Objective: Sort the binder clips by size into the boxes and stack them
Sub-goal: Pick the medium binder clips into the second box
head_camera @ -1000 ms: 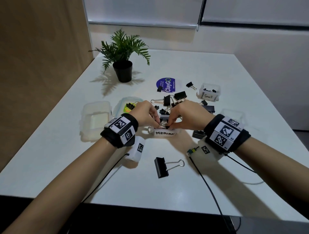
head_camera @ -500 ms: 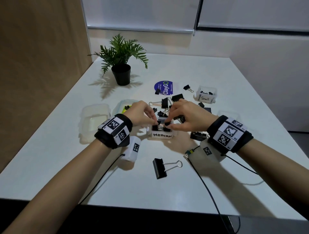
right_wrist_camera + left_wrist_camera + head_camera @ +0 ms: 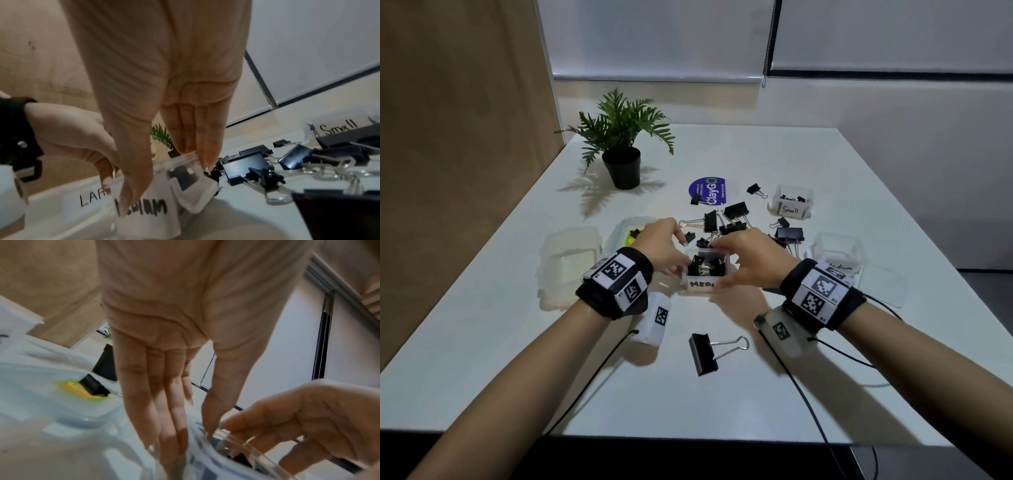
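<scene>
Box point(image 3: 707, 272) upright btwn hands, label twd wearer.

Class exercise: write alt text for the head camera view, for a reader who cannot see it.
Two hands, left hand and right hand, hold a small clear box of black binder clips on a white table. Loose clips lie beyond it, one large clip nearer.

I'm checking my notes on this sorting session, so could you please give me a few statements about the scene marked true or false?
1. Both hands, left hand and right hand, hold the medium box. True.
2. The medium box is empty. False: it holds black binder clips.
3. A large binder clip lies alone near the table's front edge. True.
4. The small box sits left of the potted plant. False: it is to the right.
</scene>
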The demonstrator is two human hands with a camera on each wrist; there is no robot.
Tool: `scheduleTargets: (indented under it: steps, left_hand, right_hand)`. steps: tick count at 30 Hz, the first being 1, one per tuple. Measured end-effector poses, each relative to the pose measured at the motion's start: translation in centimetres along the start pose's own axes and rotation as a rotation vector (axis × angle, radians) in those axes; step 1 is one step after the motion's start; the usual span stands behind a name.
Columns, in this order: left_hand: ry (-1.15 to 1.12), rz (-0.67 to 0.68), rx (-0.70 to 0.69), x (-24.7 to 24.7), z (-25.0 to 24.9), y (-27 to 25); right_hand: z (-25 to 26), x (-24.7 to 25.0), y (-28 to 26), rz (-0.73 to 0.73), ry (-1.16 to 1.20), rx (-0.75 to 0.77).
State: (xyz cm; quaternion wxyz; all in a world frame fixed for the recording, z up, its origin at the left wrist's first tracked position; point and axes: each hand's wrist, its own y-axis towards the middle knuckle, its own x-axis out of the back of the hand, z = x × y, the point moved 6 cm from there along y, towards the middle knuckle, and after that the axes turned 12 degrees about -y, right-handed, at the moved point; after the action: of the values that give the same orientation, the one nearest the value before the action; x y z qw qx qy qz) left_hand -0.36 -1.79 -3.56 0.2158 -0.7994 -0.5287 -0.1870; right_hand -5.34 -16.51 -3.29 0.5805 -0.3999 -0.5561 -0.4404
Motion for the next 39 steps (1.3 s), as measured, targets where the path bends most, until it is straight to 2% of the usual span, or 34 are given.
scheduleTargets:
  steps: [9,14,19,24,27,34,39]
  left_hand:
    - [-0.117,-0.026,-0.131,-1.3,-4.2,2.4]
    - [-0.236,0.009,-0.227,-3.9,-7.3,3.9]
    - [-0.113,0.038,-0.227,-6.3,-7.7,5.7]
    - [0.016,0.145,-0.244,-8.7,-8.0,6.4]
    - [0.036,0.242,-0.308,-10.6,-9.0,5.8]
    - [0.209,0.345,-0.536,-15.7,-12.7,5.6]
    - [0.369,0.355,-0.467,-18.3,-13.2,6.6]
  right_hand:
    - [-4.1,3.8,-1.2,-0.078,0.098,-0.119]
    - [-10.8,6.0,-2.4,-0.111,0.155,-0.313]
    - [-18.9,6.8,-3.8,-0.098,0.165,-0.56]
    - [-23.0,5.6,-4.9,-0.032,0.152,-0.67]
    - [-24.0,4.7,-5.2,0.006,0.124,-0.717]
    - [-24.9,2.7,-5.5,0.102,0.127,-0.757]
    - [-25.1,2.5,-5.5,0.098,0.11,-0.768]
